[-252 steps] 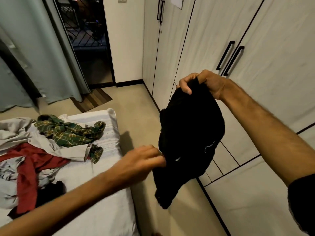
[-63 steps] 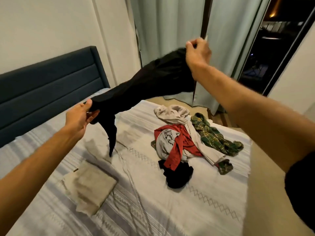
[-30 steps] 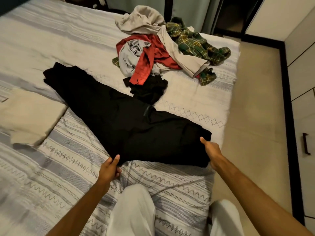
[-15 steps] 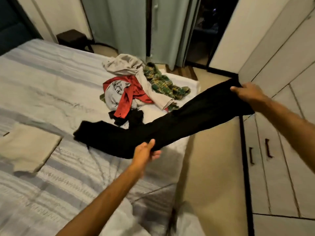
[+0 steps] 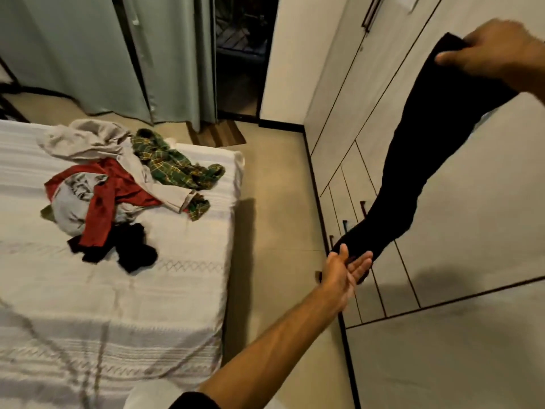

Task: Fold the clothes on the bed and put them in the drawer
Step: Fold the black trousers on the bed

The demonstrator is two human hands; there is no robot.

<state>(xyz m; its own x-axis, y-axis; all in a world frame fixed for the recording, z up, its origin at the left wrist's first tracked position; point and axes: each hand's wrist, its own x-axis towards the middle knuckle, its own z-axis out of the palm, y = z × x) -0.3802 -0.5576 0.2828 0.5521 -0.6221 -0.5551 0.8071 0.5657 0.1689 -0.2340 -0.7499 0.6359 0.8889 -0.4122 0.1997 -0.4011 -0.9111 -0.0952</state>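
Head view. Right hand raised at upper right, fingers and thumb curled round the top end of a long black fabric garment, gripping it. The garment hangs slantwise down and to the left, in front of the pale wood-grain wardrobe, clear of the bed. Left hand reaches out with fingers straight and spread, palm up, touching the garment's lower end from beneath; thumb raised against the cloth, nothing pinched. The garment is plain, unbroken black, narrowing toward the bottom; no label or writing readable on it.

On the white patterned bedspread, a loose heap: a beige garment, a green plaid shirt, a red shirt, a grey printed shirt, a crumpled black piece. The grey shirt's print is too blurred to read. Low wardrobe drawers all closed.
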